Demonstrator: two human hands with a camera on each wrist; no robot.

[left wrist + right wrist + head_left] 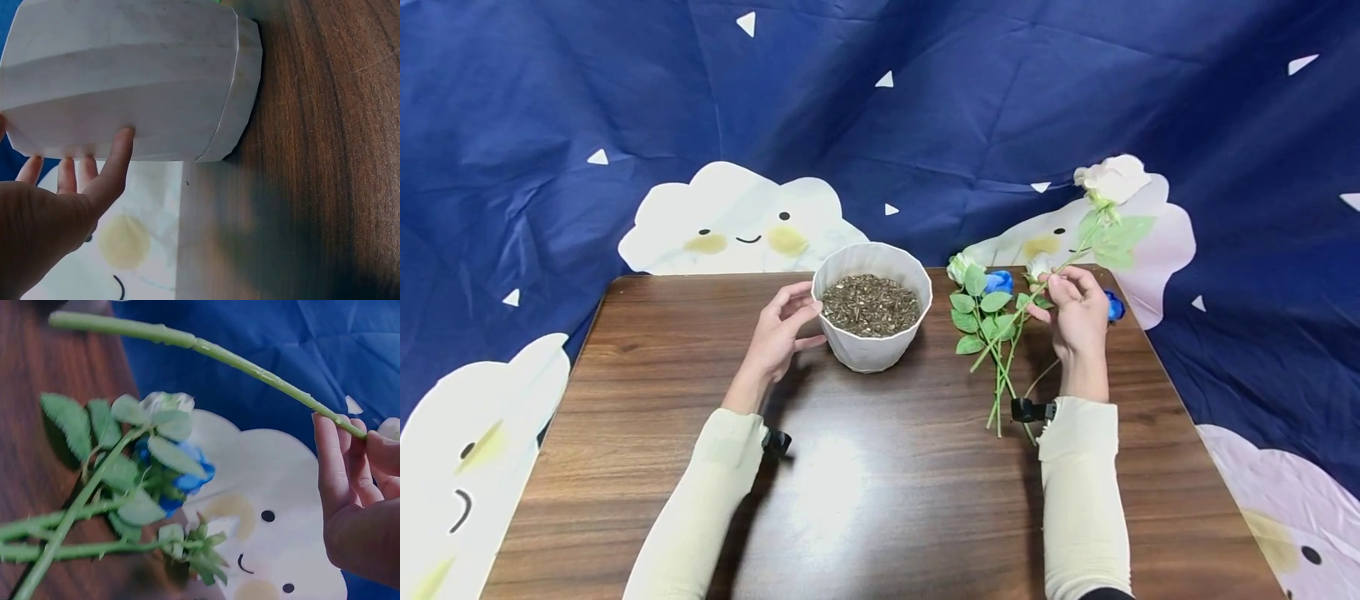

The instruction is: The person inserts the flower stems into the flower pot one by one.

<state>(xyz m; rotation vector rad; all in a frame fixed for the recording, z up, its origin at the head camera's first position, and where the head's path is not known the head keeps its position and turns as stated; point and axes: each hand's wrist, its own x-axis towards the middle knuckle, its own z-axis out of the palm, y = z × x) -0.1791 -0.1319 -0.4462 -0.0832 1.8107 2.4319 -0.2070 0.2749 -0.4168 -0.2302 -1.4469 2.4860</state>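
Observation:
A white faceted pot (pixel 868 350) filled with brown soil (pixel 870 306) stands near the table's back edge. My left hand (pixel 780 333) touches its left side with spread fingers; in the left wrist view the fingertips of my left hand (pixel 69 200) lie against the pot wall (pixel 125 75). My right hand (pixel 1078 321) pinches the green stem of a white rose (pixel 1114 179), raised above the table with its bloom up and to the right. In the right wrist view the stem (pixel 250 367) runs leftward from the thumb and fingers of my right hand (pixel 362 487).
Beneath and left of my right hand lie several roses with crossed green stems (pixel 997 392), among them a blue rose (pixel 997 285) and a white one (pixel 958 267). Another blue bloom (pixel 1115 307) is at the right. A blue curtain (pixel 925 125) with clouds hangs behind the wooden table (pixel 925 500).

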